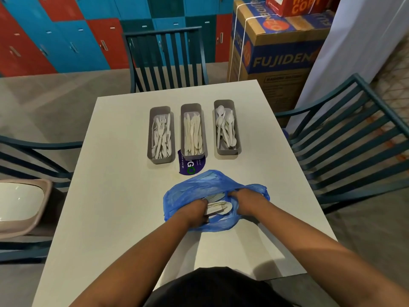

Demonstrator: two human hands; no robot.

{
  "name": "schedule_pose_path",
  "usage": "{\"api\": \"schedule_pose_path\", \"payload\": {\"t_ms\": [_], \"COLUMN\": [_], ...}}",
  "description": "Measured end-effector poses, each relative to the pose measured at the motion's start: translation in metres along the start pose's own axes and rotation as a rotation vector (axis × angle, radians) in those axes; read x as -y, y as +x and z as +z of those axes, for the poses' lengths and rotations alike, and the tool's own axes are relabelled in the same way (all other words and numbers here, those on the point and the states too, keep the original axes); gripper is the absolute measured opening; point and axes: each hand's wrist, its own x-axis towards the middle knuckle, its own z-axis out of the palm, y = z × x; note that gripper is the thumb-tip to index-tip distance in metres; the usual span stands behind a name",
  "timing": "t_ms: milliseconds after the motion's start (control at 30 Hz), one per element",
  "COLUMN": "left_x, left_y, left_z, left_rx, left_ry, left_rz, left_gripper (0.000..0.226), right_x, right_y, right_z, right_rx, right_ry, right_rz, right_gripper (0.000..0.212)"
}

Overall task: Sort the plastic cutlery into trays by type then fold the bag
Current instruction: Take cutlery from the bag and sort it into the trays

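A crumpled blue plastic bag (194, 187) lies on the white table (115, 196) in front of me. Both my hands are at its mouth. My left hand (194, 210) grips a bundle of pale cutlery (219, 206) inside the bag. My right hand (245, 201) grips the bag's right edge. Behind the bag stand three grey trays side by side: the left tray (160, 159) holds forks, the middle tray (193, 107) holds knives, the right tray (228, 151) holds spoons.
A purple sticker (188, 166) lies on the table under the middle tray's near end. Dark teal chairs stand at the far side (166, 58), the right (345, 134) and the left, where a pink basin (20, 204) rests. Cardboard boxes (272, 52) stand at the back right.
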Motion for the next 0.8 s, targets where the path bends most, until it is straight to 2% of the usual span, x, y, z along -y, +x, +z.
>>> {"api": "schedule_pose_path", "payload": {"t_ms": [167, 267, 400, 500, 633, 733, 800], "left_x": [-0.003, -0.007, -0.015, -0.025, -0.031, -0.032, -0.03], "left_y": [-0.003, -0.004, -0.002, 0.0, 0.01, 0.015, 0.016], "left_z": [-0.011, -0.019, -0.03, -0.046, -0.073, -0.089, -0.095], "left_rx": [-0.084, -0.124, -0.245, -0.353, -0.45, -0.426, -0.376], "left_ry": [-0.164, -0.202, -0.315, -0.656, -1.193, -1.558, -1.713], "left_rz": [0.065, 0.111, 0.152, 0.119, -0.093, -0.188, -0.204], "left_gripper": [0.03, 0.031, 0.024, 0.021, 0.007, 0.01, 0.014], "right_x": [-0.004, -0.001, -0.001, 0.0, 0.007, 0.021, 0.036], "right_y": [-0.001, 0.0, 0.001, -0.004, -0.007, -0.01, -0.012], "right_z": [0.0, -0.009, -0.01, -0.013, -0.02, -0.032, -0.041], "right_rx": [0.02, 0.089, 0.073, -0.104, -0.265, -0.335, -0.283], "right_ry": [0.024, -0.118, -0.115, 0.031, 0.341, 0.659, 0.883], "right_rz": [0.101, 0.08, 0.093, 0.115, 0.027, -0.044, -0.067], "right_gripper": [0.054, 0.045, 0.041, 0.033, 0.027, 0.027, 0.029]}}
